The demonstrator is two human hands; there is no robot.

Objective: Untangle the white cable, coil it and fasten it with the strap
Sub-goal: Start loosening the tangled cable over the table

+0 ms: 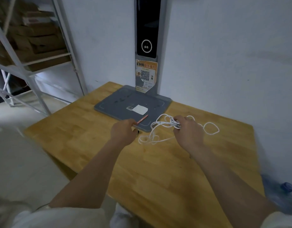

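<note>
The right hand [188,132] grips the knotted middle of the white cable [158,129], fingers curled round the bundle, while loose loops spill to either side of that grip onto the wooden table [76,132] and the edge of the grey base plate [125,102]. The left hand [123,130] pinches a thin reddish strip [142,118], probably the strap, just left of the tangle, a small dark thing under it that I cannot identify. To untangle well, I judge the strap should be set down near the grip, so both hands can find a free end and draw loops out gently without tightening the knot.
</note>
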